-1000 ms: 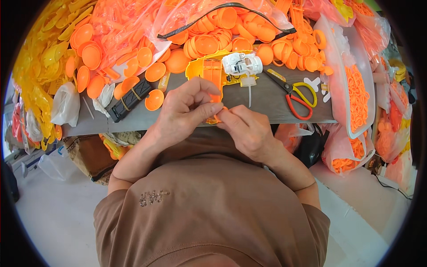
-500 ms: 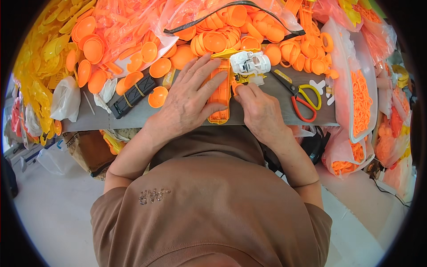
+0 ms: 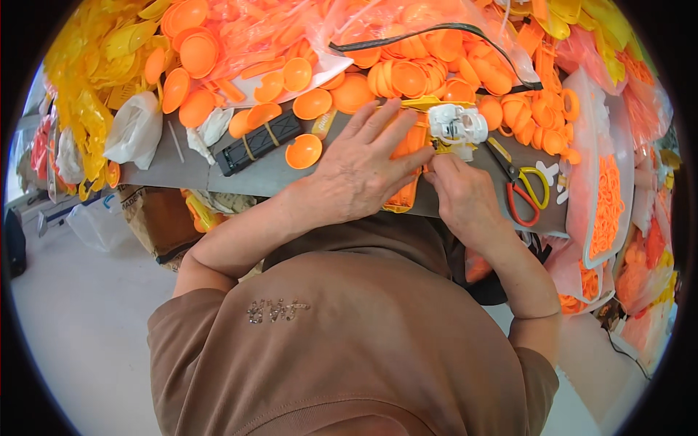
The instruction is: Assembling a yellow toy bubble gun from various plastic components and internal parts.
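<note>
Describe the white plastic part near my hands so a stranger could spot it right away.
On the grey table, find the person's right hand. Just beyond it, in front of the heaped orange cups, sits a bulky white part with openings in it. Its white colour sets it apart from those cups and from the red-and-yellow-handled scissors to its right.

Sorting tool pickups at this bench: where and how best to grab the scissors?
Probably best gripped at the looped red and yellow handles of the scissors, from the person's side, just right of the right hand. They lie flat with the loops toward the near edge of the table; the dark blades point away, toward the white mechanism.
</note>
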Motion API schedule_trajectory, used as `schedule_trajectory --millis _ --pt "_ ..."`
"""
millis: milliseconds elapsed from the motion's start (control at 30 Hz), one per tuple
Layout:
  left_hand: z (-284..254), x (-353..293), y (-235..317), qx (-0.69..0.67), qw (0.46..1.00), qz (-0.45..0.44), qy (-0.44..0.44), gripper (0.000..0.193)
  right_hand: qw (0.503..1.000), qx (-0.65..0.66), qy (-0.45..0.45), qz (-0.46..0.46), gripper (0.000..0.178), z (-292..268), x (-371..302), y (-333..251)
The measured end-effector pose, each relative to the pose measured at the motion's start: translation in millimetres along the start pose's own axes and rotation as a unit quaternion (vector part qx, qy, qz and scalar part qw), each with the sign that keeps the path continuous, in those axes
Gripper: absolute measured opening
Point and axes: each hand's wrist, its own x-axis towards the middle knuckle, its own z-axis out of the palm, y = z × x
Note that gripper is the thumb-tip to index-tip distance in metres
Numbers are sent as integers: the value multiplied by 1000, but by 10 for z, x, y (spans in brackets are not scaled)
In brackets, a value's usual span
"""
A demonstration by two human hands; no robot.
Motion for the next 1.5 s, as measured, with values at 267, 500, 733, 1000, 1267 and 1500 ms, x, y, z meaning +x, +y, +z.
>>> schedule_trajectory --millis 267,500,733,1000,1267,1500 --pt "-15 -13 -5 -8 1000 -7 0 39 997 -67 -27 9 11 45 31 -56" --pt "-584 -354 -153 -25 978 -124 164 41 999 -11 48 9 21 -13 -81 -116" --pt "-941 -840 -409 142 949 -280 -26 38 994 -44 104 -15 59 151 -275 -272" --pt "-868 -865 -409 171 945 -272 -55 45 996 -67 52 5 60 310 -216 -254" --pt "-1125 -614 -325 -399 832 -269 276 42 987 -86 107 -82 53 384 -223 -139" --pt "-638 321 -156 -685 672 -225 170 20 986 -82 108 -95 55 395 -257 -94"
